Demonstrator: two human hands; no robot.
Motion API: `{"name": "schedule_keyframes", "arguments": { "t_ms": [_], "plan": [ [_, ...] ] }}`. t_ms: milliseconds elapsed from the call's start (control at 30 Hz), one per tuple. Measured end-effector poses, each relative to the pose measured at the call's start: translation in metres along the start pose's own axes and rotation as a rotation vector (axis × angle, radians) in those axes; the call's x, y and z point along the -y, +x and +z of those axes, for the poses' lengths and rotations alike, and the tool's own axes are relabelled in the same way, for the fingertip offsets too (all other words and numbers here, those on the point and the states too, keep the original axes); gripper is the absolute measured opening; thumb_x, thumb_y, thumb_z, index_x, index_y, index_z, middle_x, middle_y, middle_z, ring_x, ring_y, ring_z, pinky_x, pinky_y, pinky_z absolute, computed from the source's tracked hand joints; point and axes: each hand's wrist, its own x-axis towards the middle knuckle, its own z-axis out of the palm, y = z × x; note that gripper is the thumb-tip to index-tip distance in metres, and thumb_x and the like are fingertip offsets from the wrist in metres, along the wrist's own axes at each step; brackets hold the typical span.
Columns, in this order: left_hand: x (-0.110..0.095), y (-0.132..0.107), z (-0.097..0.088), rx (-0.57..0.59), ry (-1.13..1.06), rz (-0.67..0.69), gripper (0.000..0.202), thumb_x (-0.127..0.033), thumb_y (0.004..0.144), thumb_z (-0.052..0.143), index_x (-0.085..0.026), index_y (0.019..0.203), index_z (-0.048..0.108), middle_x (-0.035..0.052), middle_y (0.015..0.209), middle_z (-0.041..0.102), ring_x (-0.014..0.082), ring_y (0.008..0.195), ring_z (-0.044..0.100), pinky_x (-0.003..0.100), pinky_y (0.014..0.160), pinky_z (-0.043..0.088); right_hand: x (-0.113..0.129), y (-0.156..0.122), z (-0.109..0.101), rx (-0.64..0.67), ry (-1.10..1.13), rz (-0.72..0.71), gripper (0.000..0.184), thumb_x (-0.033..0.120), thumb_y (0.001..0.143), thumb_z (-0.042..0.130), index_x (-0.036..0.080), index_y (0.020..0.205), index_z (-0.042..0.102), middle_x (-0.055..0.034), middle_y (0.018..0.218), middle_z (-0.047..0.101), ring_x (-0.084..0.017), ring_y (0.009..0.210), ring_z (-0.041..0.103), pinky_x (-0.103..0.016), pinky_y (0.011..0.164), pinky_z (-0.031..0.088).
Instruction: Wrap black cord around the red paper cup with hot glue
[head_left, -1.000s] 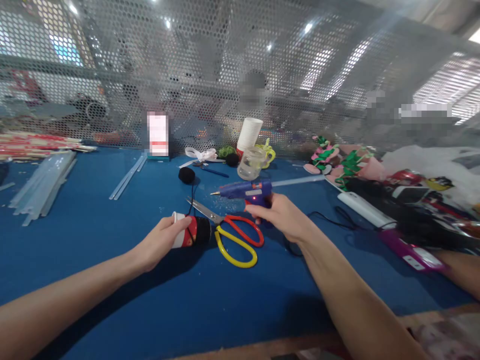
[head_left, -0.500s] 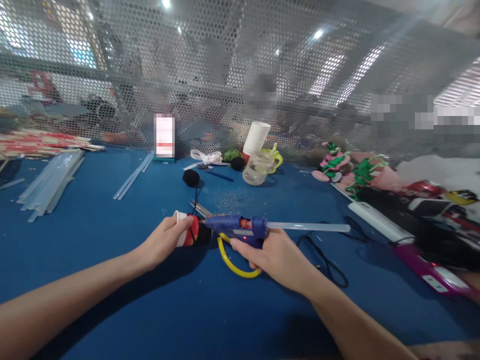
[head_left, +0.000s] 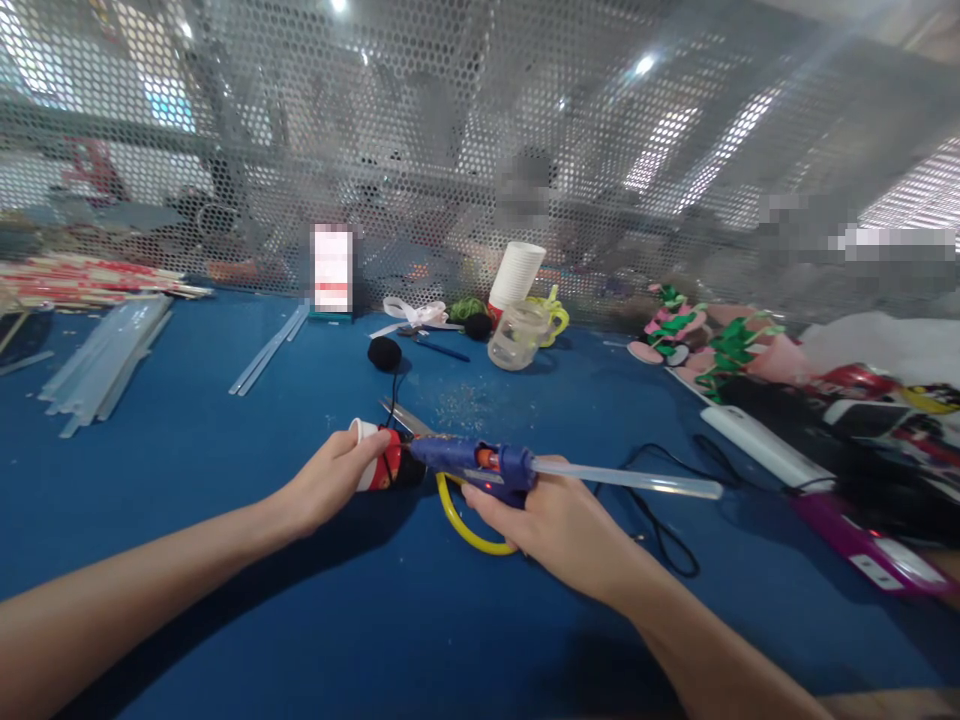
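My left hand (head_left: 337,475) is closed around a paper cup (head_left: 367,478), tipped on its side, with a red band and black yarn wound at its right end. From the cup a black strand runs up to a ball of black yarn (head_left: 385,353). My right hand (head_left: 555,520) grips a blue glue gun (head_left: 461,457), its nozzle at the cup's yarn-wrapped part; whether it touches I cannot tell. A clear glue stick (head_left: 637,477) sticks out of the gun's back. Scissors with a yellow handle (head_left: 469,535) lie under the gun, partly hidden.
Behind stand a clear plastic cup (head_left: 517,337) and stacked paper cups (head_left: 519,270). Glue sticks (head_left: 112,360) lie at the left. At the right are pink-and-green craft flowers (head_left: 731,345), a purple-and-white power strip (head_left: 840,520) and a black cable (head_left: 660,510). A perforated metal screen (head_left: 420,150) closes the back.
The glue gun has tilted, its back end and glue stick dropping slightly. My left hand keeps its hold on the paper cup. The whole view has shifted a little.
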Motion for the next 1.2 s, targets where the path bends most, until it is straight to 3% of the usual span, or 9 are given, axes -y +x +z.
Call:
{"name": "schedule_keyframes", "arguments": {
  "t_ms": [233, 633, 867, 1200],
  "plan": [
    [0.0032, 0.0028, 0.0005, -0.021, -0.065, 0.007, 0.03, -0.039, 0.065, 0.046, -0.013, 0.062, 0.059, -0.0001, 0.05, 0.054, 0.0128, 0.051, 0.048, 0.022, 0.049, 0.036, -0.0016, -0.0057, 0.0037, 0.035, 0.045, 0.041, 0.018, 0.027, 0.074, 0.042, 0.018, 0.061, 0.052, 0.0013, 0.053, 0.052, -0.011, 0.048, 0.046, -0.022, 0.048, 0.037],
    [0.0033, 0.0042, 0.0003, 0.049, -0.048, 0.017, 0.033, -0.041, 0.069, 0.043, -0.014, 0.053, 0.054, -0.0013, 0.051, 0.05, 0.0119, 0.054, 0.048, 0.022, 0.056, 0.036, -0.0021, -0.0022, 0.0043, -0.012, 0.047, 0.022, 0.02, 0.028, 0.074, 0.042, 0.018, 0.061, 0.053, 0.0004, 0.054, 0.053, -0.012, 0.05, 0.047, -0.023, 0.052, 0.039],
    [0.0033, 0.0029, 0.0005, 0.016, -0.06, 0.018, 0.03, -0.038, 0.067, 0.045, -0.014, 0.055, 0.057, -0.0012, 0.048, 0.051, 0.0118, 0.051, 0.047, 0.022, 0.05, 0.035, -0.0016, -0.0049, 0.0041, 0.009, 0.088, 0.073, 0.019, 0.029, 0.073, 0.043, 0.018, 0.059, 0.05, 0.0017, 0.051, 0.049, -0.01, 0.046, 0.042, -0.021, 0.043, 0.036],
    [0.005, 0.0033, 0.0003, 0.003, -0.063, 0.031, 0.028, -0.037, 0.067, 0.045, -0.014, 0.057, 0.057, -0.0022, 0.046, 0.049, 0.0116, 0.051, 0.047, 0.021, 0.048, 0.034, -0.0038, -0.0072, 0.0066, -0.017, 0.095, 0.056, 0.017, 0.028, 0.073, 0.044, 0.018, 0.062, 0.053, 0.0017, 0.054, 0.052, -0.01, 0.049, 0.044, -0.021, 0.047, 0.037]
  ]
}}
